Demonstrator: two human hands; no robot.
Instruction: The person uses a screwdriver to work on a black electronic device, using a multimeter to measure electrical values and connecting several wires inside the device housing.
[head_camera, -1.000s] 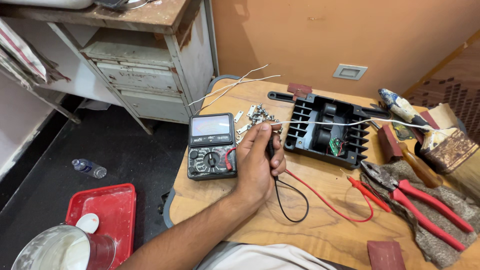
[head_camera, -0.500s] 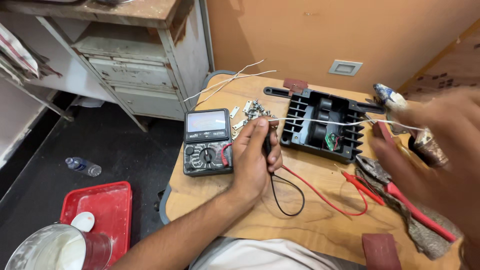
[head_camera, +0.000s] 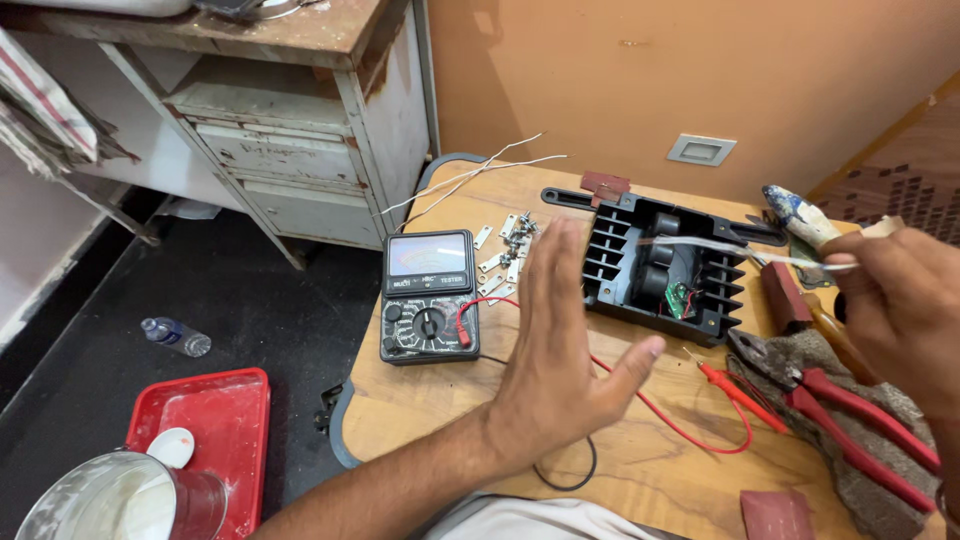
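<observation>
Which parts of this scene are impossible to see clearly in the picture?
- Head view: the black test probe and part of its lead are hidden behind the left hand.
- The right hand is cut off by the right edge; how it grips the white wire cannot be told.
- The red pliers run off the frame.
- The small metal pieces are too small to identify.

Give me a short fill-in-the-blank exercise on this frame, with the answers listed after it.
1. The left hand hovers flat and ____ above the wooden table.
2. The right hand pinches a thin white ____.
3. The analog multimeter lies ____ of the black plastic housing.
4. The pliers have ____ handles.

Missing words: open; wire; left; red
</observation>
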